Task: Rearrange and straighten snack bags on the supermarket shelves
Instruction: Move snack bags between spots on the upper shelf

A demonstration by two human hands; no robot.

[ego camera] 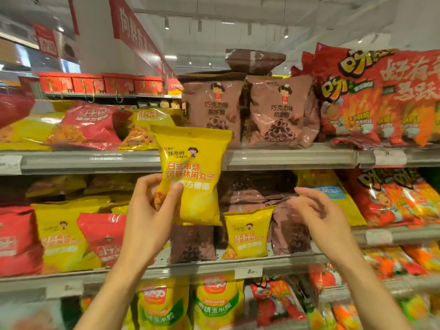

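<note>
Landmark: the top shelf rail [285,157]. Above it stand two front-facing brown chocolate-ring bags [212,108] [278,110] with one more brown bag [254,60] lying on top of them; to their left lie one red bag [88,125] and at least two yellow bags, the rest blurred. Across and below the rail there are two matching yellow snack bags, one held up [192,175] in front of the rail and one standing [247,234] on the shelf beneath; two hands are in view, left hand [152,208] and right hand [321,217].
</note>
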